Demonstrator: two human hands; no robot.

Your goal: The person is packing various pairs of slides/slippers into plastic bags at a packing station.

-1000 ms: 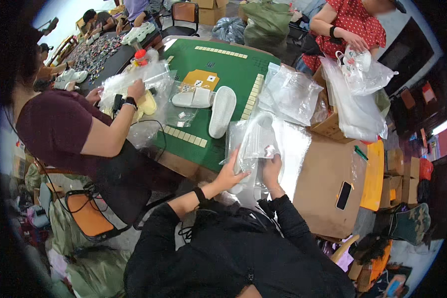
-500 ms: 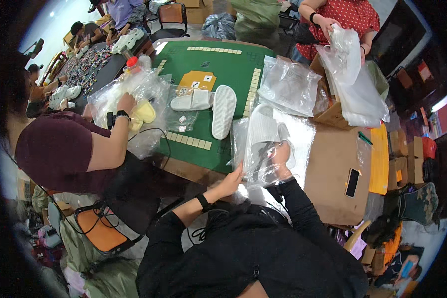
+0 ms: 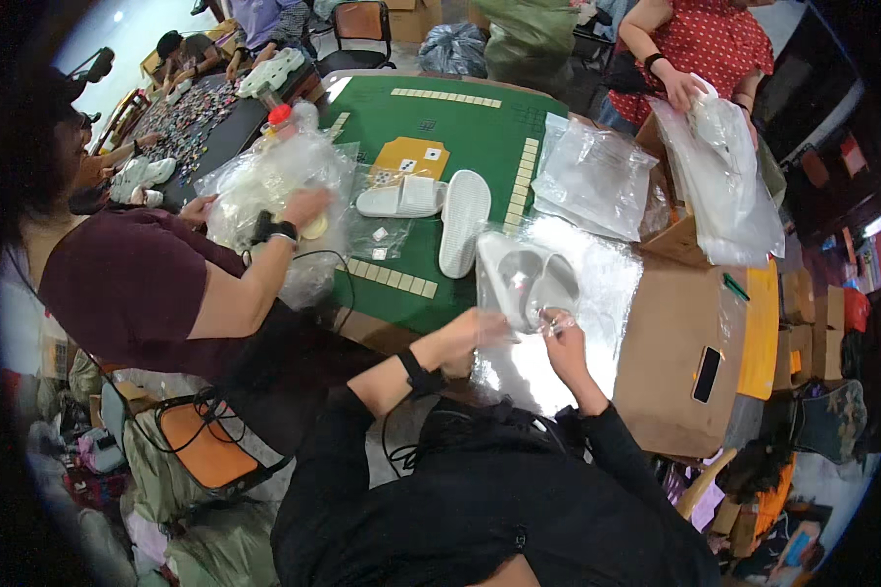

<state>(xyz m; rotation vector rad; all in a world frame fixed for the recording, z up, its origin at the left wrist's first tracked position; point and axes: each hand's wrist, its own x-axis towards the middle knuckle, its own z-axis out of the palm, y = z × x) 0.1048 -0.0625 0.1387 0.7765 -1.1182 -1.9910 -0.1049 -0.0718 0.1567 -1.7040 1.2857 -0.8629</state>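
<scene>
On the green table [image 3: 440, 132] a loose white slipper [image 3: 463, 220] and a stack of clear bags [image 3: 597, 176] lie beyond the bagged slippers [image 3: 527, 284], whose near edge the left hand [image 3: 470, 328] and right hand [image 3: 561, 338] pinch shut between them.

Both hands [image 3: 519, 338] pinch bagged slippers [image 3: 527, 279].
</scene>
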